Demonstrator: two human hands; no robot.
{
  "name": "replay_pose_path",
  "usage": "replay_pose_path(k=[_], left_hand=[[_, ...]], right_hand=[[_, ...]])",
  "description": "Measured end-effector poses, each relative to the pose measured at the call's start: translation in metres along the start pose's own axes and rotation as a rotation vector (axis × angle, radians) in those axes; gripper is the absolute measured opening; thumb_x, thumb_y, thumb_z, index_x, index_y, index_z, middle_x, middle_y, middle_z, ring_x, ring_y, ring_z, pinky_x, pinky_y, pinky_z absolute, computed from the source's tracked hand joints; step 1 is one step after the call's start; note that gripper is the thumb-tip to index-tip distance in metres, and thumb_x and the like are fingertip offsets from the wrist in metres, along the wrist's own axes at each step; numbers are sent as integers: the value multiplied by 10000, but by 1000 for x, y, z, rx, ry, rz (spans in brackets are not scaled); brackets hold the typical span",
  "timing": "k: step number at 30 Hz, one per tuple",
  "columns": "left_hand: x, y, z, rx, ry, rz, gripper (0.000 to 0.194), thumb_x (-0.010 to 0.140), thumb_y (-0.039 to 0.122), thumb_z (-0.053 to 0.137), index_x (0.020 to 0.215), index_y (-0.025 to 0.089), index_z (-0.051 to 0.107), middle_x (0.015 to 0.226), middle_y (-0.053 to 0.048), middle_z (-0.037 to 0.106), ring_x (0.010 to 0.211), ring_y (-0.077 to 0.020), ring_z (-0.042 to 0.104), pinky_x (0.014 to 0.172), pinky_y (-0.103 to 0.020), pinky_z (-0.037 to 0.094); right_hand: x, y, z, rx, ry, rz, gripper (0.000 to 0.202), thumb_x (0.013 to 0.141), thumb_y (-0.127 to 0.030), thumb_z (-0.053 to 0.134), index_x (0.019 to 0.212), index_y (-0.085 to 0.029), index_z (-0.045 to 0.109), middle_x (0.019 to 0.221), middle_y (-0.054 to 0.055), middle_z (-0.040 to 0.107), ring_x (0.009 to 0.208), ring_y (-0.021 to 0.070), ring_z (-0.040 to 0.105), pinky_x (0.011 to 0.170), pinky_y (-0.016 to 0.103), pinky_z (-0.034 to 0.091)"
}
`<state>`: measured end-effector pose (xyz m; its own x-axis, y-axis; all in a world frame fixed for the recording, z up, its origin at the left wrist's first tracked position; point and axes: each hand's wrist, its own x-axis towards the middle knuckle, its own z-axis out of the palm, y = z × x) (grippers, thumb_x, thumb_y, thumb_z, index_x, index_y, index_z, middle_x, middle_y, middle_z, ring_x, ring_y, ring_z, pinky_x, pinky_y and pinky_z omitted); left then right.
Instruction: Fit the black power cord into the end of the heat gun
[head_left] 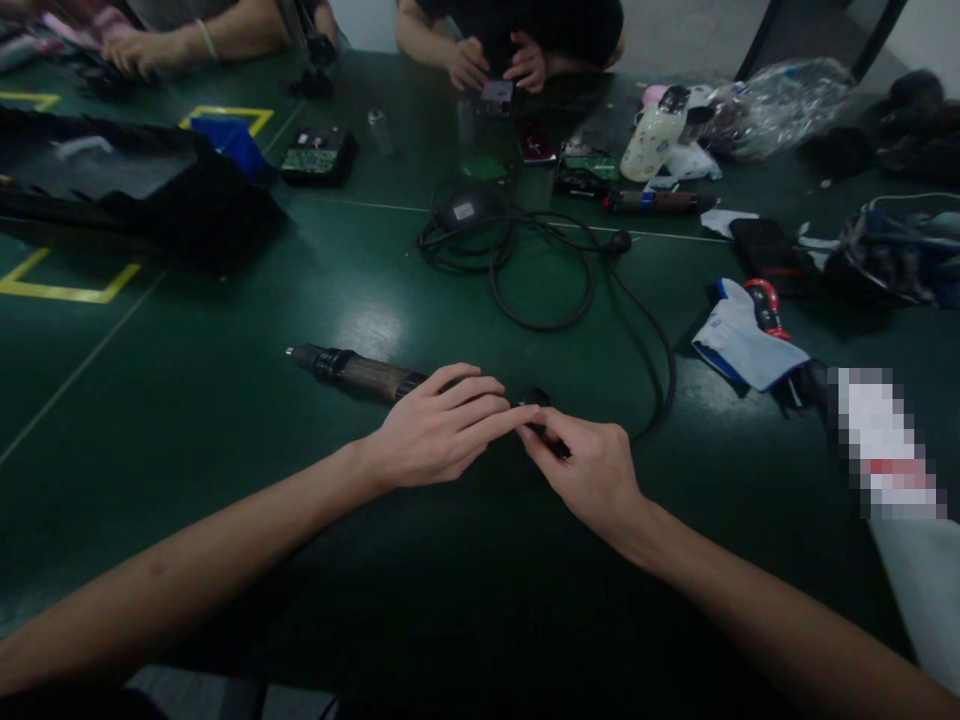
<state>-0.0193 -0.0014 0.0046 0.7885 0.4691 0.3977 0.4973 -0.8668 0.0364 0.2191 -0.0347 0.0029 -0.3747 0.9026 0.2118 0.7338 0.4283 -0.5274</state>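
A dim view down onto a dark green table. In the lower middle of the frame two bare forearms reach in from the bottom corners and meet. The left hand lies palm down with its fingers stretched toward the right, fingertips touching a small black ring-shaped part. The right hand meets it from the lower right, thumb and forefinger pinched together on a small dark piece just below that ring; what exactly it pinches is too small and dark to tell. Behind the left hand, a long dark electric screwdriver lies flat on the table, its tip pointing to the left. A black cable loops from the centre of the frame down toward the hands, and a round black power adapter sits at the top of the loops. At right centre lies a white and blue glove. Along the top edge, two other people's hands work at the far side.
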Motion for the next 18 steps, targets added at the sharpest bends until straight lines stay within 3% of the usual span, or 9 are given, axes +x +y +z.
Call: replay_pose_path(k=[6, 13, 18], left_hand=[[1, -2, 1, 33, 49, -12, 529, 1003, 210, 596, 1509, 198, 441, 1165, -37, 721, 1163, -185, 623, 1108, -411, 444], [-1, -1, -1, 4, 16, 20, 546, 996, 199, 574, 1522, 226, 433, 1233, -46, 702, 1240, -211, 595, 1153, -447, 403], [1, -2, -1, 31, 38, -4, 512, 1009, 203, 580, 1504, 201, 449, 1178, -42, 719, 1159, -183, 629, 1142, -428, 417]], right_hand=[[1, -1, -2, 29, -33, 6, 177, 1019, -321, 580, 1067, -242, 730, 801, -19, 743, 596, 124, 637, 598, 262, 423], [1, -1, -2, 16, -32, -5, 169, 1018, -322, 586, 994, -217, 716, 828, -6, 744, 624, 130, 637, 597, 265, 405], [1, -1, -3, 36, -46, 6, 165, 1020, -318, 586, 1074, -230, 715, 824, -13, 737, 622, 127, 633, 621, 264, 420]])
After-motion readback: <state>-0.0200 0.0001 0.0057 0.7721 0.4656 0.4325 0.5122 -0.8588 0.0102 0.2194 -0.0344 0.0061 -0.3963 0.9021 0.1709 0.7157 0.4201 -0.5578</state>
